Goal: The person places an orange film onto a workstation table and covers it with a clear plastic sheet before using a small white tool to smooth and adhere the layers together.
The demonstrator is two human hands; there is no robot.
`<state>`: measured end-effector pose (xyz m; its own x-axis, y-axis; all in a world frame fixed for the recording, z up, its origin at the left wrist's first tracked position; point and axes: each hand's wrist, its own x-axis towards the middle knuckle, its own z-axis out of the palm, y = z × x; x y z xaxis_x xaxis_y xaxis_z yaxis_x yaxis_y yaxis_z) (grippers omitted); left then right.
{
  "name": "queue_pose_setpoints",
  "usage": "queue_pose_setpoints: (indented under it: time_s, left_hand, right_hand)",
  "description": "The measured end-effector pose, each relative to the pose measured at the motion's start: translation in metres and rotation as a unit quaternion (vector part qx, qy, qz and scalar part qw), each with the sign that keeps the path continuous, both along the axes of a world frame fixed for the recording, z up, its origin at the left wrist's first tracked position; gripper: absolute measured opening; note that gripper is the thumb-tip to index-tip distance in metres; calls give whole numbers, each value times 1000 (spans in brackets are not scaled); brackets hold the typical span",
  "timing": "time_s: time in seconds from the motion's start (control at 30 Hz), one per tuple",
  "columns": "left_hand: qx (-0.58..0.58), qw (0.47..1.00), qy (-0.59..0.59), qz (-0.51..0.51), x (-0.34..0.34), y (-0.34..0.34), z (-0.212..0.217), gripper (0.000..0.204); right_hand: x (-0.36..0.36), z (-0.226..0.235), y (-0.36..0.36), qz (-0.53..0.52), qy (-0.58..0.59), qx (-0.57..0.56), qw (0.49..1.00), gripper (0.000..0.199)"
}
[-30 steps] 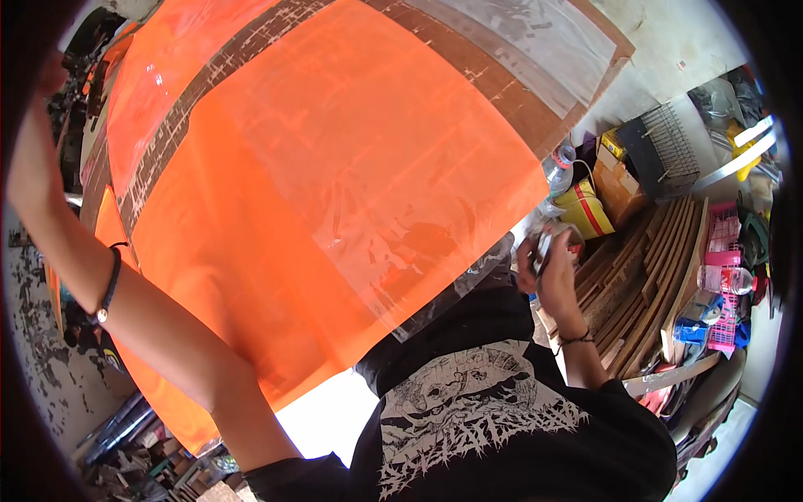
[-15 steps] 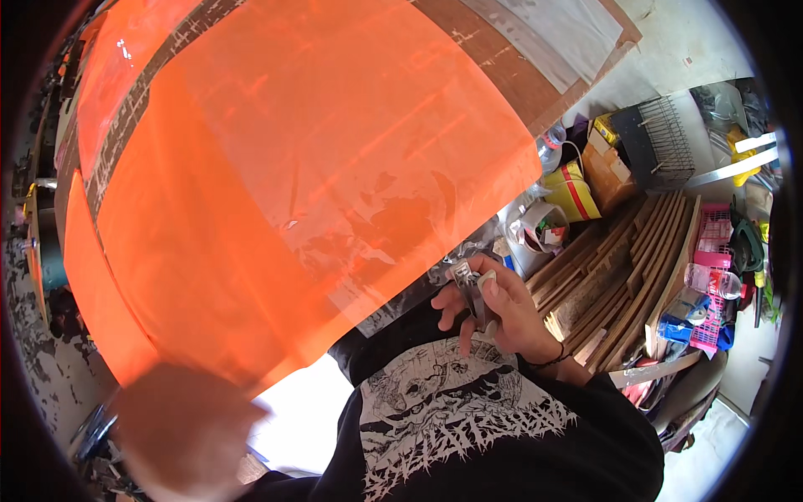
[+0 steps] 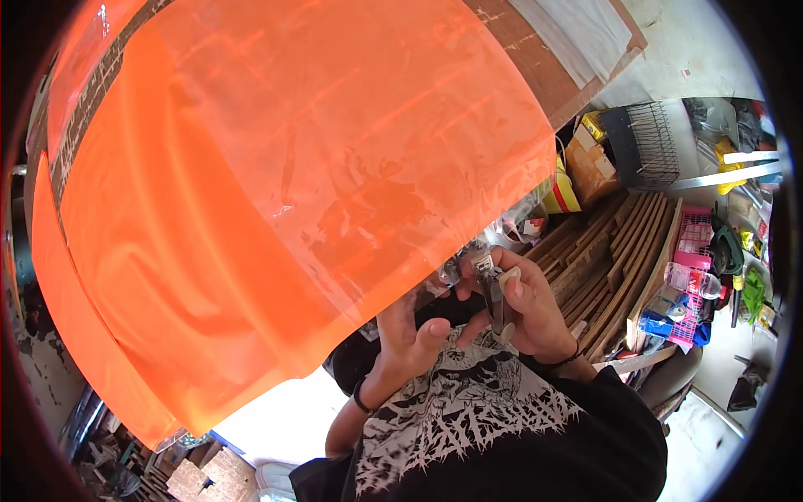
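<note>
A large sheet of bright orange material [image 3: 150,251] with a clear plastic layer [image 3: 360,159] over part of it spreads in front of me. My left hand [image 3: 406,347] has come to its near edge, thumb held apart; the fingers reach up at the edge and are partly hidden. I see nothing held in it. My right hand [image 3: 535,314] is closed round a small shiny metal hand tool [image 3: 493,293] with narrow arms and pale rounded ends. This tool sits upright just off the sheet's edge, to the right of my left thumb. Its exact kind cannot be made out.
To the right stand curved wooden strips [image 3: 615,259] in a stack, a pink basket [image 3: 690,251] and a clear plastic bottle [image 3: 694,280]. Behind them are a yellow container [image 3: 562,191] and a black wire rack [image 3: 652,142]. Wood pieces [image 3: 213,477] lie at the lower left.
My left hand, a blur at the lower left before, has moved right to the sheet's near edge beside my right hand. The right hand keeps hold of the metal tool. The view has shifted slightly.
</note>
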<state>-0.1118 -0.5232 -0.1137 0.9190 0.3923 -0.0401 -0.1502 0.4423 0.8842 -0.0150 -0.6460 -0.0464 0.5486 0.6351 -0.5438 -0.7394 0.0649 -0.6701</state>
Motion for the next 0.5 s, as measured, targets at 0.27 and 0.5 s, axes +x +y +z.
queue_pose_setpoints:
  time_s: [0.27, 0.5]
  left_hand:
    - [84, 995, 15, 49, 12, 3, 10, 49]
    - [-83, 992, -89, 22, 23, 3, 24, 25]
  right_hand:
    - [-1, 1, -2, 8, 15, -17, 1000, 68]
    - [0, 6, 4, -1, 2, -31, 1000, 66]
